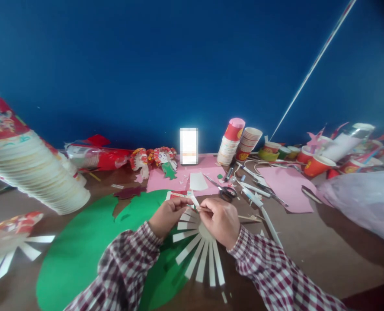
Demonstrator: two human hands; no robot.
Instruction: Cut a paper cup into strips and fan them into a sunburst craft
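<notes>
A paper cup cut into strips point(206, 231) lies splayed like a fan in front of me, its white strips spreading toward me. My left hand point(171, 214) pinches at its far side, by the upper strips. Closed at the same far edge, my right hand point(221, 218) grips a white strip point(195, 201) between thumb and fingers. The fingertips of both hands nearly meet there, and they partly hide what they pinch. Under the cup and my left arm is a large green paper sheet point(81, 242).
Scissors point(227, 192) lie beyond my hands on pink paper point(159, 181). Stacked paper cups lean at left point(39, 172) and stand at the back point(229, 144). Pens, a glue gun point(252, 196), a plastic bag point(367, 198) and another cut cup point(13, 242) surround the work area.
</notes>
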